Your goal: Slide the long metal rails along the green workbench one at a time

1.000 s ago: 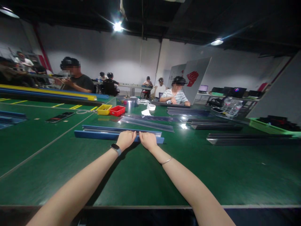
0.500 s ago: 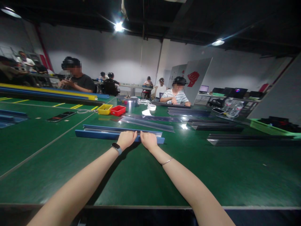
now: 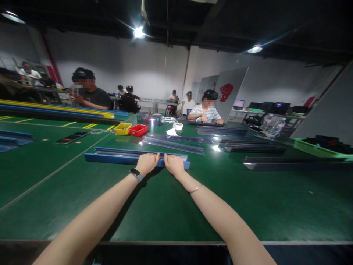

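A long blue channel-shaped profile [image 3: 110, 157] lies lengthwise on the green tabletop in front of me. A clear or silvery strip shows inside its groove. My left hand [image 3: 148, 162], below a wrist band, is closed over the profile right of its middle. My right hand [image 3: 174, 164], below a thin bangle, is closed over it near the right end. The two fists are close together, thumbs side by side. My fingertips are hidden behind the fists, and the stretch of profile beneath them is covered.
Clear strips [image 3: 173, 144] lie just beyond the profile. Small yellow [image 3: 122, 129] and red [image 3: 138, 130] bins stand behind it, and a phone [image 3: 72, 138] lies left. Dark profiles [image 3: 252, 146] and a green basket [image 3: 317, 147] are at right. A co-worker in stripes [image 3: 206, 112] sits opposite.
The blue profile has slid slightly to the left under my hands. My hands have stayed in nearly the same place, closed on it.
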Available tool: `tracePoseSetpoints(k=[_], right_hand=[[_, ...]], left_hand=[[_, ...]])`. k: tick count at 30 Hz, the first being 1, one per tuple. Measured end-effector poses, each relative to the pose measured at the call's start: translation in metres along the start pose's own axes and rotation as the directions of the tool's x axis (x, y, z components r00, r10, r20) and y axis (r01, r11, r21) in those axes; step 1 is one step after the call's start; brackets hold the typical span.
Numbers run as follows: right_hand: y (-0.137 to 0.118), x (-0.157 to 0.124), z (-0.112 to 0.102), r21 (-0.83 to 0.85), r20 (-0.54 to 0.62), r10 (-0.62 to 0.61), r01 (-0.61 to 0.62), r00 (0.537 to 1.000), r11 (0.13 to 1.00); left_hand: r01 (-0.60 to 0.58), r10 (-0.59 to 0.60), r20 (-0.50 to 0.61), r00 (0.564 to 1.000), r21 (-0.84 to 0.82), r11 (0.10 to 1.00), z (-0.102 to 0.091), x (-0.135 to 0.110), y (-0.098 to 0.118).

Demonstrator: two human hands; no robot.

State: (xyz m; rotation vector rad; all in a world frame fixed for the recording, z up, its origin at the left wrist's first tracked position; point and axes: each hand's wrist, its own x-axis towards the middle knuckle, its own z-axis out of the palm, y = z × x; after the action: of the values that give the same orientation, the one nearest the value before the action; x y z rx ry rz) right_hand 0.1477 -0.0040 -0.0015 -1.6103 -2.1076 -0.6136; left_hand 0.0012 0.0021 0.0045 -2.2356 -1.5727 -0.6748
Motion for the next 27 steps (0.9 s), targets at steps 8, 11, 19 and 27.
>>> tracePoseSetpoints(k=[8, 11, 19, 27], right_hand=[[0.0001, 0.0004, -0.0027, -0.014, 0.033, -0.042, 0.042, 0.999, 0.999], [0.0, 0.0004, -0.0033, -0.019, 0.037, -0.05, 0.051, 0.998, 0.999], [-0.0007, -0.0004, -0.006, -0.051, 0.046, -0.065, 0.067, 0.997, 0.996], [-0.0017, 0.0004, -0.002, -0.054, 0.026, -0.021, 0.022, 0.999, 0.998]], left_hand=[[-0.075, 0.074, -0.009, 0.997, -0.033, 0.997, -0.0048, -0.0017, 0.0084], [-0.077, 0.077, -0.007, 0.997, -0.039, 0.996, -0.0051, -0.0019, 0.0085], [-0.073, 0.073, 0.002, 0.997, -0.039, 0.997, -0.006, -0.0023, 0.0088], [-0.067, 0.068, 0.014, 0.998, -0.038, 0.997, -0.0054, -0.0013, 0.0079]])
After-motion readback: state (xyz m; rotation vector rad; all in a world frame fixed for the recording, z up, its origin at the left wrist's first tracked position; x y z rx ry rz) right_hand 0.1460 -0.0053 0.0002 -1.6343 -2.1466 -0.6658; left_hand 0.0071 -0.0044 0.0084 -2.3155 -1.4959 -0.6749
